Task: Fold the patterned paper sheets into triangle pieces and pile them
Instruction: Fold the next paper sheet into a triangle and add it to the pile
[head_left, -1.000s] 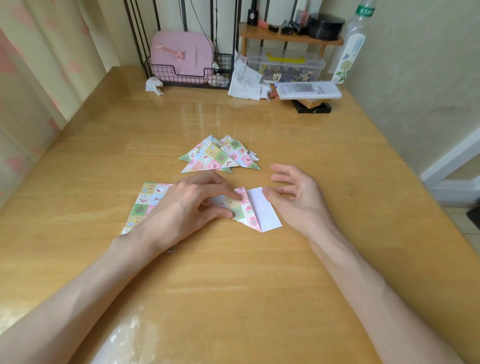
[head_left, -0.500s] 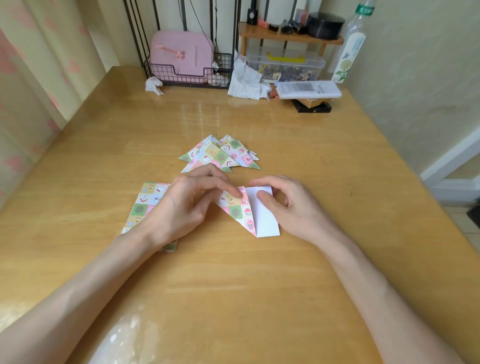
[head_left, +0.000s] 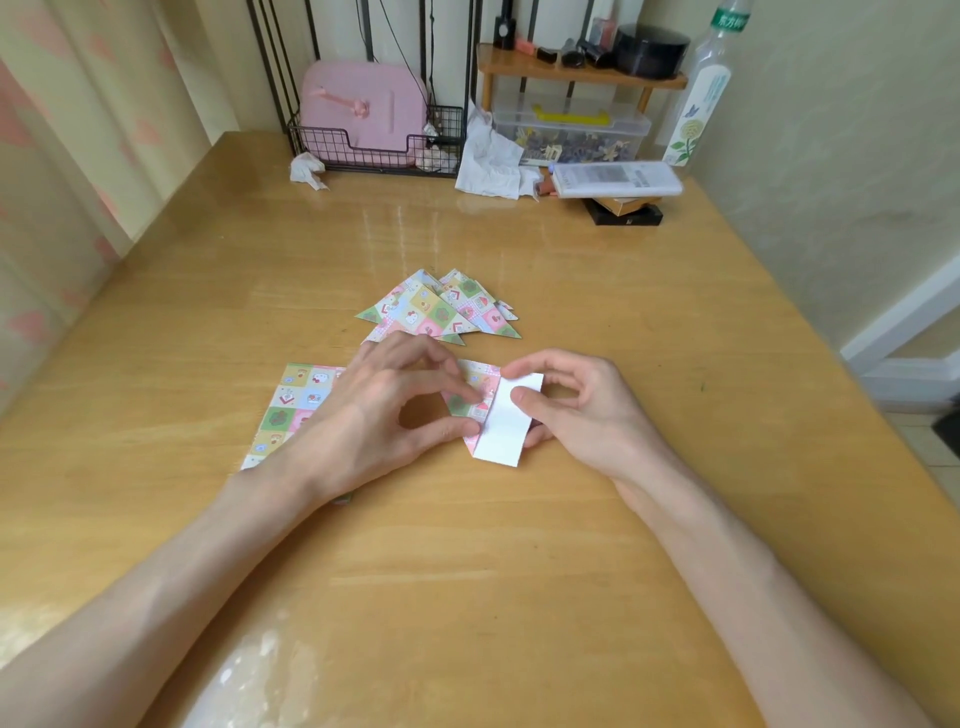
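Paper (head_left: 480, 376) folded further, flap (head_left: 505, 434) pinched between right fingers (head_left: 531, 404)

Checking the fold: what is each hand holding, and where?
The right hand pinches the half-folded sheet by its white flap; the left hand holds its patterned part beside the crease.

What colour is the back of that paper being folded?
Plain white, seen where the right hand folds the sheet over; head view.
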